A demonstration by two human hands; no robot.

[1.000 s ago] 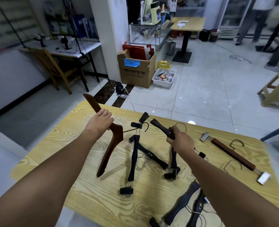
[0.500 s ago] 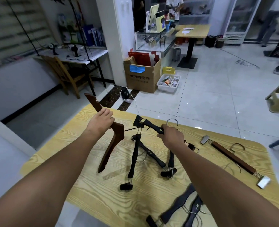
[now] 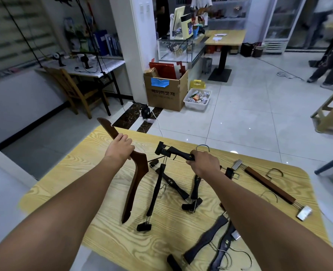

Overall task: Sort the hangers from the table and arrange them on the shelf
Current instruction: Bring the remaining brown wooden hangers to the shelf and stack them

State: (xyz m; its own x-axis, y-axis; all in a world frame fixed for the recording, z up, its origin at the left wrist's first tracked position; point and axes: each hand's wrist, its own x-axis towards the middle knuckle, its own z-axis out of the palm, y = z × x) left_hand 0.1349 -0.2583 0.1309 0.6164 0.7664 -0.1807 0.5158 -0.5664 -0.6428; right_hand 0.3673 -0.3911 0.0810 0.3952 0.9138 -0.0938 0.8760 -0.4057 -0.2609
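My left hand (image 3: pixel 120 146) grips a brown wooden coat hanger (image 3: pixel 135 180) near its bend, held above the light wood table (image 3: pixel 68 177). My right hand (image 3: pixel 203 163) holds a black clip hanger (image 3: pixel 176 152) by its bar, with the wire hook standing up behind my knuckles. Below it several more black clip hangers (image 3: pixel 157 194) lie crossed on the table. Two black hangers (image 3: pixel 206 238) rest near the front edge under my right forearm. A brown bar hanger (image 3: pixel 269 185) with metal clips lies at the right.
Beyond the table are a cardboard box (image 3: pixel 166 90), a white bin (image 3: pixel 198 98) and a white pillar (image 3: pixel 131 47). A wooden chair (image 3: pixel 73 89) and desk stand at the left, a beige stool (image 3: pixel 331 112) at the right. A person's legs (image 3: pixel 330 61) are far right.
My right hand has lifted the black clip hanger up and to the left, off the pile. My left hand still holds the brown hanger, shifted slightly up its arm.
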